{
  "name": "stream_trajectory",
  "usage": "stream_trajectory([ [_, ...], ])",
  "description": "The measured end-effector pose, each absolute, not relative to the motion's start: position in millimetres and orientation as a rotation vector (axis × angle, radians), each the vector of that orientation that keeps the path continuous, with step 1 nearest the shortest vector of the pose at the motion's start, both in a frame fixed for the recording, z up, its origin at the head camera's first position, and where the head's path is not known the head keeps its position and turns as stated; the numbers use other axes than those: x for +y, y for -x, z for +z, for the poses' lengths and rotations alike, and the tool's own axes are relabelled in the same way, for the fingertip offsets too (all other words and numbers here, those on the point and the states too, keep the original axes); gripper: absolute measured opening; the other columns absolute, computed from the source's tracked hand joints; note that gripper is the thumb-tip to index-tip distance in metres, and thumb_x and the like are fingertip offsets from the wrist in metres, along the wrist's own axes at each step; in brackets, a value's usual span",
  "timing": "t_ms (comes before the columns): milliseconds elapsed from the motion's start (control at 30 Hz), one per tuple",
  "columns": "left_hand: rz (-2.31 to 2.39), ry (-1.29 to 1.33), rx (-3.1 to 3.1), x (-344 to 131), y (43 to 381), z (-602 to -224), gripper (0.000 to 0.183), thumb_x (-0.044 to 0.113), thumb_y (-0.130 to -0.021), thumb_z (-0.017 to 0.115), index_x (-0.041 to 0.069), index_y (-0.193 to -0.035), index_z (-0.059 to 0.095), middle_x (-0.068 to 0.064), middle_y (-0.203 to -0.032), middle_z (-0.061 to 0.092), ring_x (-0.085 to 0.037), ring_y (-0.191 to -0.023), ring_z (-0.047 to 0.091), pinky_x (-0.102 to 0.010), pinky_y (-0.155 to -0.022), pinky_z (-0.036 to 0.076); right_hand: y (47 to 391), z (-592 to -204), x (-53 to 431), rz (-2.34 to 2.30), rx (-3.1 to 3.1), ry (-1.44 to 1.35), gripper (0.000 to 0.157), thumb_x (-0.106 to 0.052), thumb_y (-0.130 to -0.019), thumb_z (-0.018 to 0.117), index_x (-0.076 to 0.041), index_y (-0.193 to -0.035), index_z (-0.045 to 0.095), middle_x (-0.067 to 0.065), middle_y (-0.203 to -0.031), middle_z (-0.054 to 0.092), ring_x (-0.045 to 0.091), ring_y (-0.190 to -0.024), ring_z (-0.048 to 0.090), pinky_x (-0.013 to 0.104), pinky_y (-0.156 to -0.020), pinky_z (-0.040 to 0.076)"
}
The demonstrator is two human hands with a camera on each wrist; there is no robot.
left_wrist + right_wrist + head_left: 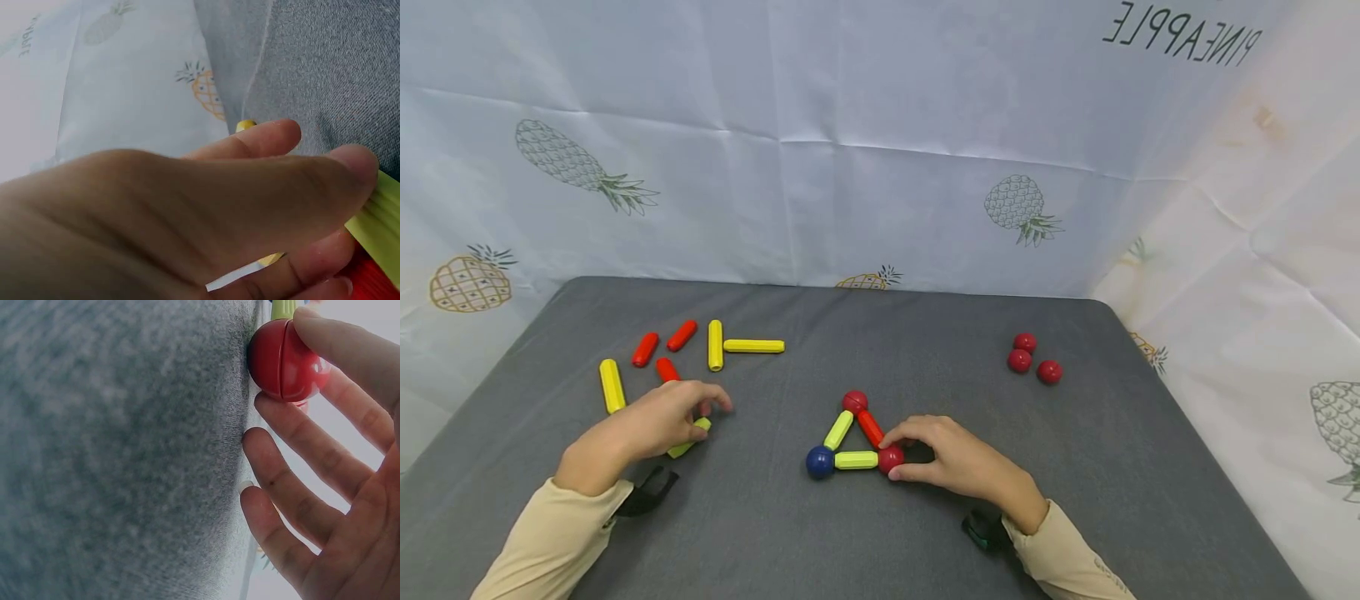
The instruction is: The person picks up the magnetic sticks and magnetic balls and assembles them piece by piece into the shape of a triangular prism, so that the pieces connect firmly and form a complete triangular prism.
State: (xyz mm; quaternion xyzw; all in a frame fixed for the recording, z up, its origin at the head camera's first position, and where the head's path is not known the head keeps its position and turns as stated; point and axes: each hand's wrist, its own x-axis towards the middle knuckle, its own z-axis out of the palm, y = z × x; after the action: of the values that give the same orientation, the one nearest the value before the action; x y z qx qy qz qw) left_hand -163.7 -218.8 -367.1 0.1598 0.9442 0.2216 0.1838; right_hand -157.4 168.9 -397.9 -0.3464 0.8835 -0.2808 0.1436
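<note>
In the head view, my left hand [651,425] is over the left of the table, its thumb and fingers around a yellow-green rod [679,450]. The left wrist view shows the thumb against this ribbed rod [381,225]; the fingers' far contact is partly hidden. My right hand [958,458] pinches a red ball [891,459] at the right corner of a triangle. A seam runs round that ball [284,362] in the right wrist view. The triangle's other corners are a red ball [854,402] and a blue ball [820,462]. Two yellow-green rods [856,460] and a red rod [870,428] form its sides.
Red rods [682,335] and yellow rods [754,346] lie beyond the left hand. Three loose red balls [1019,360] sit at the right back. A grey cloth [820,550] covers the table, and a pineapple-print curtain [850,208] hangs behind it.
</note>
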Motion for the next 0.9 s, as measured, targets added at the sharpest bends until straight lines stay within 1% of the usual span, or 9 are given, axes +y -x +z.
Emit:
stream_trajectory([
  [100,0.654,-0.497,2.684,-216.7,162.0,-369.0,0.031,-0.003,-0.079,0.077,0.010,-0.106,0.070,-0.003,-0.092,0.062,-0.015,-0.079,0.055,-0.030,-0.066,0.048,157.3,-398.1,168.9,-0.808,2.549,0.996,0.030,-0.037,-0.090,0.072,-0.026,-0.118,0.069,-0.016,-0.110,0.067,0.004,-0.102,0.059,0.036,-0.097,0.048],
  [233,0.722,-0.606,2.708,-208.6,161.0,-373.2,0.025,-0.003,-0.079,0.077,0.011,-0.098,0.070,0.001,-0.089,0.065,-0.011,-0.080,0.056,-0.027,-0.066,0.048,157.3,-398.4,169.0,-0.812,2.550,0.998,0.030,-0.036,-0.090,0.072,-0.025,-0.118,0.069,-0.016,-0.110,0.067,0.005,-0.103,0.060,0.036,-0.098,0.048],
  [433,0.895,-0.743,2.667,-190.9,162.2,-381.8,0.019,0.001,-0.083,0.075,0.010,-0.099,0.072,0.003,-0.092,0.068,-0.002,-0.074,0.054,-0.021,-0.064,0.048,157.3,-398.5,169.1,-0.820,2.549,1.000,0.030,-0.036,-0.090,0.072,-0.025,-0.118,0.069,-0.016,-0.111,0.067,0.005,-0.104,0.060,0.037,-0.098,0.048],
  [533,0.911,-0.794,2.680,-184.9,162.2,-384.2,0.020,0.001,-0.083,0.076,0.010,-0.101,0.072,0.002,-0.095,0.070,-0.001,-0.075,0.054,-0.021,-0.066,0.049,157.3,-398.4,169.2,-0.816,2.552,1.001,0.030,-0.037,-0.090,0.072,-0.025,-0.118,0.069,-0.016,-0.111,0.067,0.005,-0.104,0.060,0.037,-0.099,0.048],
  [667,0.880,-0.750,2.703,-184.3,160.6,-383.4,0.024,0.006,-0.082,0.078,0.010,-0.106,0.072,0.001,-0.099,0.069,-0.004,-0.078,0.054,-0.022,-0.067,0.048,157.4,-398.7,169.1,-0.816,2.551,1.002,0.030,-0.037,-0.090,0.072,-0.025,-0.118,0.068,-0.016,-0.111,0.067,0.005,-0.103,0.060,0.037,-0.098,0.048],
  [767,0.848,-0.693,2.690,-186.7,158.7,-381.8,0.028,0.010,-0.081,0.080,0.009,-0.107,0.071,0.003,-0.093,0.066,-0.005,-0.075,0.052,-0.022,-0.066,0.046,157.4,-398.9,169.0,-0.820,2.548,0.999,0.030,-0.036,-0.090,0.073,-0.025,-0.118,0.069,-0.015,-0.110,0.067,0.005,-0.102,0.060,0.036,-0.097,0.048],
  [900,0.818,-0.683,2.654,-188.5,157.6,-381.6,0.027,0.011,-0.081,0.080,0.008,-0.106,0.070,0.004,-0.084,0.060,-0.002,-0.068,0.049,-0.021,-0.062,0.044,157.4,-399.1,168.8,-0.821,2.547,0.998,0.030,-0.036,-0.090,0.073,-0.025,-0.118,0.069,-0.015,-0.110,0.067,0.005,-0.101,0.059,0.035,-0.096,0.048],
])
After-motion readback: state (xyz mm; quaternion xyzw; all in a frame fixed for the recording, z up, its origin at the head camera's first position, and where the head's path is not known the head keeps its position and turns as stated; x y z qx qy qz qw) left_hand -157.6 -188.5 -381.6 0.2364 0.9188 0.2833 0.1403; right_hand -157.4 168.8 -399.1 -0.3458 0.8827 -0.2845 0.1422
